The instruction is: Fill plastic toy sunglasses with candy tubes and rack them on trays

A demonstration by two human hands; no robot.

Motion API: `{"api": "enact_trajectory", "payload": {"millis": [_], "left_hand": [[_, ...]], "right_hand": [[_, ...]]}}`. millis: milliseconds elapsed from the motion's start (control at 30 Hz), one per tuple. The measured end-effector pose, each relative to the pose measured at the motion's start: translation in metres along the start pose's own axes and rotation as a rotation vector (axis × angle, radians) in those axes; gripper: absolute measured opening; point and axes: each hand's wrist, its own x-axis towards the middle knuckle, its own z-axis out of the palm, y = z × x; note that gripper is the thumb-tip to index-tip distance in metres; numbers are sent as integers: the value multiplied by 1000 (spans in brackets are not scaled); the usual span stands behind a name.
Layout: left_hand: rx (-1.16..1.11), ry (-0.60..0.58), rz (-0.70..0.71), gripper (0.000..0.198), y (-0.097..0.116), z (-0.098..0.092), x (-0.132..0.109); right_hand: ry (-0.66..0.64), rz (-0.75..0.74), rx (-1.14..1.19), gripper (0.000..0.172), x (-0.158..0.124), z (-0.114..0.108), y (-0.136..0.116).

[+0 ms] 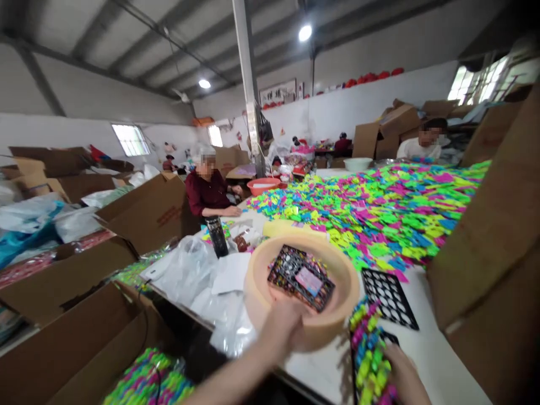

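Observation:
My left hand (287, 320) is at the front rim of a round cream basin (343, 281). Its fingers are blurred and partly hidden, so I cannot tell whether they grip anything. Inside the basin, black perforated boards (291, 261) lie over small multicoloured bits, with a pink-and-blue label (309, 280) on top. At the lower right, my right hand (400, 365) is closed on the side of a tilted black board packed with bright plastic pieces (371, 349). Another black board with round white spots (390, 298) lies flat on the white table (447, 360) beyond it.
A large heap of neon plastic pieces (379, 208) covers the table's far side. Cardboard (485, 236) stands at right; open cartons (84, 337) at left. Clear plastic bags (189, 270) and a dark tumbler (216, 236) lie near the basin. Co-workers sit across the table.

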Motion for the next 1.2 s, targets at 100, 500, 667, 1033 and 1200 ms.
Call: {"api": "enact_trajectory", "payload": {"millis": [100,500,667,1033,1200], "left_hand": [[96,-108,-47,34,-39,-8,30],[264,-466,-75,114,-109,31,83],[204,-455,-10,86,-111,24,77],[-163,-518,100,27,-114,4,72],[-494,-586,176,33,-115,-7,70]], "right_hand": [[-47,45,30,20,-2,-4,-13],[-144,194,42,31,14,-65,-21],[69,172,46,34,88,-101,-62],[-656,-594,-407,45,267,42,-107],[-823,-713,-474,48,276,73,-95]]}}
